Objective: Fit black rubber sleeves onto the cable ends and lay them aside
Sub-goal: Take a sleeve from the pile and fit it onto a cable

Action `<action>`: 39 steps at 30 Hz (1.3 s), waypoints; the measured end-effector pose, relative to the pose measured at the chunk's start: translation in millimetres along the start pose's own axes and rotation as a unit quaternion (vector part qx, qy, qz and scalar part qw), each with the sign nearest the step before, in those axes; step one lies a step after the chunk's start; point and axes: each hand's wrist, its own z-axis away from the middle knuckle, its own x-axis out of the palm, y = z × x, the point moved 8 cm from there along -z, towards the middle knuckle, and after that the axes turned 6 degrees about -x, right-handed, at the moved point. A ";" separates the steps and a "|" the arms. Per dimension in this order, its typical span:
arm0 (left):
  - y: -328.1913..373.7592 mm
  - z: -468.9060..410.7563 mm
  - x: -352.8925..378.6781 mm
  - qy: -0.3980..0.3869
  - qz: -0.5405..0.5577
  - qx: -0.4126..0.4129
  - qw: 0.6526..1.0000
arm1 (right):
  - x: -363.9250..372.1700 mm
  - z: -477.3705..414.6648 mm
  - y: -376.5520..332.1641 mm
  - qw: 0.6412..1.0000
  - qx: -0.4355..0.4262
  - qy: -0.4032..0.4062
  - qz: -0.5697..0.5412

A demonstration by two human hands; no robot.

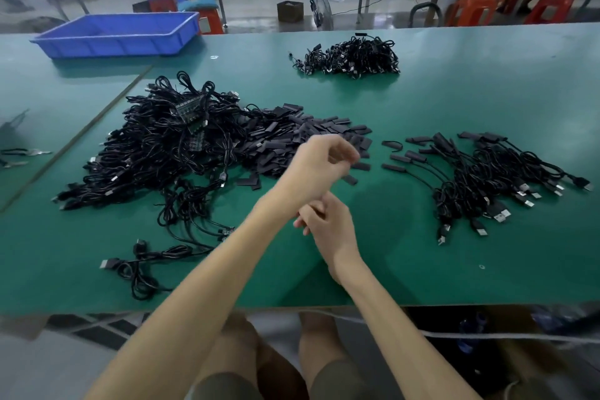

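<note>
My left hand [319, 161] hovers with loosely curled fingers over the near edge of a heap of loose black rubber sleeves [292, 136]; I see nothing in it. My right hand [326, 222] lies against my left wrist with its fingers curled, and it holds nothing. A big tangle of bare black cables [162, 146] lies to the left of the sleeves. To the right lies a row of cables with sleeves fitted on their ends [480, 172]. A few single sleeves [352, 179] lie on the green mat just beyond my hands.
The green table [454, 101] carries another heap of bundled black cables [350, 57] at the back and a blue plastic tray [120, 34] at the back left. Loose cables [146, 256] trail near the front left. A person sits at a far bench.
</note>
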 end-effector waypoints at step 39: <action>-96.8 44.7 -48.8 0.040 -0.145 -0.124 0.981 | 6.0 3.0 -1.2 0.987 -0.029 -0.040 0.152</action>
